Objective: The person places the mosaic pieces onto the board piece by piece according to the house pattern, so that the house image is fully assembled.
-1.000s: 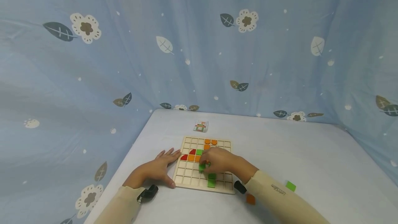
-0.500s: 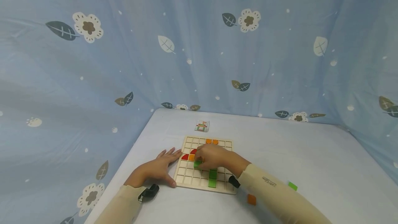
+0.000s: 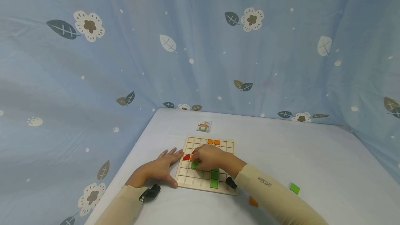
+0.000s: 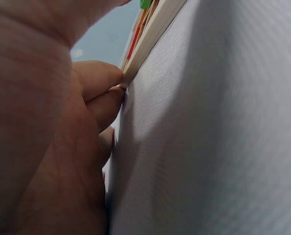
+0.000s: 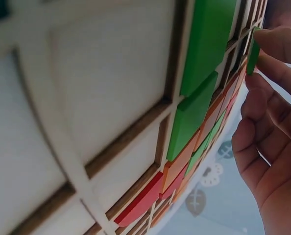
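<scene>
A wooden grid board point(image 3: 200, 186) lies on the white table. My left hand point(image 3: 160, 168) rests spread at its left side, fingertips at the edge; the left wrist view shows fingers against the board's side point(image 4: 154, 34). My right hand point(image 3: 210, 157) is over the board, pinching a green square tile point(image 5: 254, 53) between thumb and finger, close over a left-middle cell. Set in the grid are green tiles point(image 3: 214, 179) near the front, a red quarter-round tile point(image 3: 186, 157) at left and two orange round tiles point(image 3: 210, 142) at the back. The right hand hides several central cells.
A small printed card point(image 3: 204, 126) lies behind the board. Loose on the table at right are a green tile point(image 3: 294, 188) and an orange tile point(image 3: 253, 201), the latter beside the right sleeve point(image 3: 275, 193). A patterned blue curtain point(image 3: 200, 44) stands behind the table.
My right hand has moved left across the board with the green tile, from a central cell toward the left. The left hand stays at the board's edge.
</scene>
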### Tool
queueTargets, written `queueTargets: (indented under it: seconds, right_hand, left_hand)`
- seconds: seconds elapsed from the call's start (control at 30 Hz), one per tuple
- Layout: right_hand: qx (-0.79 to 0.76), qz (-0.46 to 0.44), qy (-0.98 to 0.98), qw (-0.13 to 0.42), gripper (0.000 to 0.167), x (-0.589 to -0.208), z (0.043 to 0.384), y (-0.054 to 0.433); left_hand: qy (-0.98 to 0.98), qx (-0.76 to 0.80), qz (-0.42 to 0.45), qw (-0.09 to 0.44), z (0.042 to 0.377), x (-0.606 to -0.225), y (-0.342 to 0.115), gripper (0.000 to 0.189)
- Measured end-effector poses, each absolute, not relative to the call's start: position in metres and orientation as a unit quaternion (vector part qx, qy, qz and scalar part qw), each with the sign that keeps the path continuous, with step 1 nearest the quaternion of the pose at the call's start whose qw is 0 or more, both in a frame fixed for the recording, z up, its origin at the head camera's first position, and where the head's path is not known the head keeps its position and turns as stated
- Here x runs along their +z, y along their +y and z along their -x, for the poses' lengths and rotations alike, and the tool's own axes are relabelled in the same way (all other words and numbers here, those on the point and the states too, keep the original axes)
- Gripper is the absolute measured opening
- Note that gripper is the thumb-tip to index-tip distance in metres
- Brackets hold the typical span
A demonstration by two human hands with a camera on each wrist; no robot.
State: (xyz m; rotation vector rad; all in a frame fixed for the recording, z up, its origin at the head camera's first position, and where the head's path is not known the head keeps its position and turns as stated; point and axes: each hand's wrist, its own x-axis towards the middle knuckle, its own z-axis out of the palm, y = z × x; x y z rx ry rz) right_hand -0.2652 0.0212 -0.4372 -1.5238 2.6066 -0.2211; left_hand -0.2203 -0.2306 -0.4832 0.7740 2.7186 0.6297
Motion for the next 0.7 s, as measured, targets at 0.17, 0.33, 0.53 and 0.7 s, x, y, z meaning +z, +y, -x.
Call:
queueTargets:
  seconds: [0.17, 0.33, 0.53, 0.7]
  right_hand:
    - [-0.071, 0.509, 0.856, 0.051, 0.016, -0.442, 0.268, 0.019]
    - [-0.066, 0.510, 0.856, 0.043, 0.014, -0.442, 0.268, 0.016]
    - [-0.054, 0.504, 0.861, 0.047, 0.009, -0.441, 0.265, 0.011]
    - [-0.051, 0.504, 0.860, 0.057, 0.005, -0.442, 0.264, 0.009]
  left_hand:
    - [0.930, 0.221, -0.266, 0.125, 0.220, -0.482, -0.230, 0.126]
    - [0.931, 0.218, -0.264, 0.124, 0.220, -0.481, -0.229, 0.127]
    - [0.930, 0.217, -0.272, 0.120, 0.220, -0.480, -0.228, 0.127]
    - [0.928, 0.218, -0.275, 0.122, 0.221, -0.482, -0.230, 0.127]
